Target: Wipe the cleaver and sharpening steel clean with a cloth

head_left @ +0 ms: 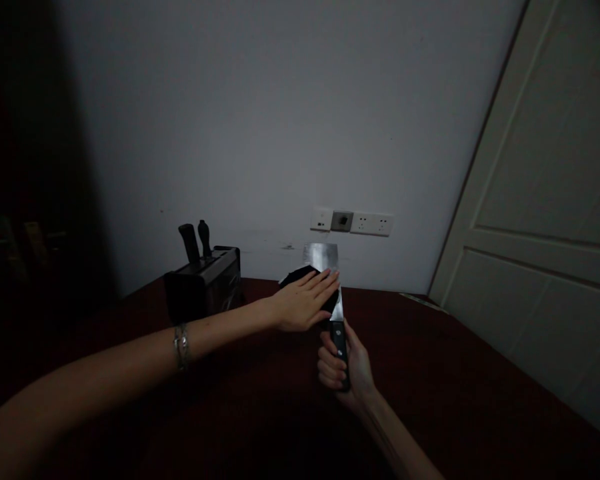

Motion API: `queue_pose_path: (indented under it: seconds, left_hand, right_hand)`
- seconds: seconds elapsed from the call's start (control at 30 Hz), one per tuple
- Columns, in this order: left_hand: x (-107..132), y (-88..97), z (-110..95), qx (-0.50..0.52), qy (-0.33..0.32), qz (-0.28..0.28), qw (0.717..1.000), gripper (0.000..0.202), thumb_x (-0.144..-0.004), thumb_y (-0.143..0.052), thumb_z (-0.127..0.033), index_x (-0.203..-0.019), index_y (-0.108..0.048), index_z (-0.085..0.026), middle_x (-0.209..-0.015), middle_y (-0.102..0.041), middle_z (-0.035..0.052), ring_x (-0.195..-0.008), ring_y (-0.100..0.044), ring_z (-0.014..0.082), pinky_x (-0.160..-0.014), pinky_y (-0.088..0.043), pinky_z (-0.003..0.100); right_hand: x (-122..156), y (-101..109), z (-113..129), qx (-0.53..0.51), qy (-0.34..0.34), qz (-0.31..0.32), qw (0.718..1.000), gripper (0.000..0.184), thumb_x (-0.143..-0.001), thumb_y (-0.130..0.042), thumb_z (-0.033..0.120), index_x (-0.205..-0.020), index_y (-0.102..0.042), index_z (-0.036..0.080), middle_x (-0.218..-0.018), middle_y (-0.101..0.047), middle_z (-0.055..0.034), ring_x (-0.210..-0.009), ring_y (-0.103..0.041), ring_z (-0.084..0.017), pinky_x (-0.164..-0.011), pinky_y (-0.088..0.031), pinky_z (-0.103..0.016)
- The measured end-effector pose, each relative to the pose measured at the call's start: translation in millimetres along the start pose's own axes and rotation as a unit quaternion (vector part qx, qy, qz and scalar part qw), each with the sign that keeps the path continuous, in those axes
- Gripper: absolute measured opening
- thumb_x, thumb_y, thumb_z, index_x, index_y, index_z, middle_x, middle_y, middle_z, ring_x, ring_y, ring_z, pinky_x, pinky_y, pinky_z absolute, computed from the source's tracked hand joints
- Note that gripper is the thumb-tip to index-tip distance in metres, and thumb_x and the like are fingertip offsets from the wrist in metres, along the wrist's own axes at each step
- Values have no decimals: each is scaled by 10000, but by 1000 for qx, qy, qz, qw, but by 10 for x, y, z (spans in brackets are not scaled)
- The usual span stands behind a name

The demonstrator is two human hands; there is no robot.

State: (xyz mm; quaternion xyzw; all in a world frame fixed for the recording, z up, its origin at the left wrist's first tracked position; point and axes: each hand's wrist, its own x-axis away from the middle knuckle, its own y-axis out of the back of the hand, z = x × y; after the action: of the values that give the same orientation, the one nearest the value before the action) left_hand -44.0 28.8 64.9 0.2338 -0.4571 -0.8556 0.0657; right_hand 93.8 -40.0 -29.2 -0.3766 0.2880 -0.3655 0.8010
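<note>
My right hand (pixel 341 365) is wrapped round the black riveted handle of a broad steel cleaver (pixel 324 259), holding it blade-up above the dark red table (pixel 455 373). My left hand (pixel 306 300) lies flat with fingers stretched out, pressing a black cloth (pixel 296 275) against the side of the blade. The cloth is mostly hidden under the palm; its edge shows at the upper left. A silver bracelet sits on my left forearm.
A dark knife block (pixel 206 283) with two black handles sticking up stands on the table at the back left. A strip of wall sockets (pixel 353 222) is on the grey wall behind. A pale panelled door (pixel 545 227) fills the right side.
</note>
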Motion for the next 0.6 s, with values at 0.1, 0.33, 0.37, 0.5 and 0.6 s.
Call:
queue_pose_path:
  seconds: [0.1,0.33,0.37,0.5,0.6]
  left_hand:
    - [-47,-20,102,9,32,4,999,607,-908,-230,-433,-1399,-138,-88,-1476,-93,117,-1357,-16,207,-1094,-106,370]
    - [-43,-29,47,6,11,2,1000,622,-905,-235,-434,-1397,-138,-65,-1474,-85,135,-1355,1,221,-1092,-103,378]
    - [-33,-26,7,6,-6,2,1000,620,-905,-234,-437,-1398,-136,-74,-1476,-81,128,-1356,4,216,-1092,-104,375]
    - [-71,-37,43,10,13,8,1000,599,-911,-209,-429,-1399,-128,-92,-1478,-80,116,-1356,3,201,-1089,-115,375]
    - [-137,-52,133,12,60,2,998,600,-913,-208,-419,-1394,-140,-68,-1473,-87,136,-1355,0,215,-1087,-107,386]
  right_hand:
    - [-9,5,-11,0,-9,8,1000,484,-801,-403,576,-523,-403,180,-339,-273,97,-286,-116,-23,-266,-174,-130]
    - [-30,34,-29,12,-12,13,1000,490,-801,-399,584,-520,-388,183,-337,-269,99,-274,-129,-25,-270,-171,-132]
    - [-30,36,-31,14,-13,13,1000,491,-798,-401,587,-519,-386,183,-336,-270,100,-273,-131,-26,-269,-172,-132]
    - [-31,36,-51,12,-20,13,1000,496,-797,-395,593,-515,-389,184,-335,-275,97,-274,-135,-28,-267,-177,-133]
    - [-27,41,-60,10,-27,14,999,502,-796,-388,598,-515,-396,183,-336,-277,95,-278,-133,-29,-269,-187,-133]
